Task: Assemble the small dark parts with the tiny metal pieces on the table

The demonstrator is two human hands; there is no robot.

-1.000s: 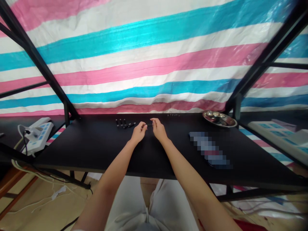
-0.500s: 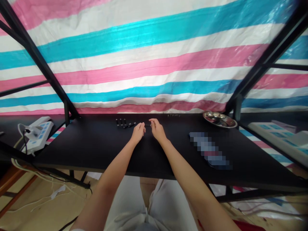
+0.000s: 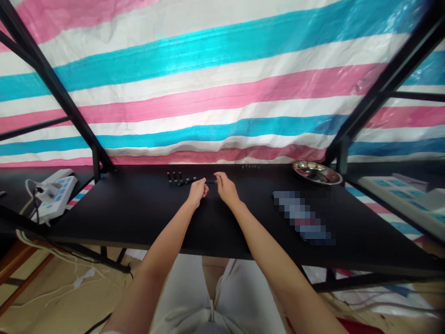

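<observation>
Above the black table, my left hand (image 3: 198,192) is closed in a loose fist, its fingers curled round one end of a thin dark rod (image 3: 211,181). The rod's other end meets the fingertips of my right hand (image 3: 225,187), which are pinched together. Its kind is too small to make out, and both ends are hidden by fingers. Just left of my left hand, several small black cylinders with silvery ends are on the table: an upright group (image 3: 174,176) and a few lying ones (image 3: 187,181) near my knuckles.
Tiny pieces (image 3: 250,166) form a row along the table's (image 3: 121,208) back edge. A shiny metal plate (image 3: 337,178) stands at the back right, with a blurred-out bluish flat object (image 3: 302,218) nearer me. White power strips (image 3: 57,199) lie far left; black frame bars (image 3: 361,120) rise at both sides.
My left hand has moved slightly left, widening the gap between my hands, and more of the thin dark rod shows. My right hand has barely shifted.
</observation>
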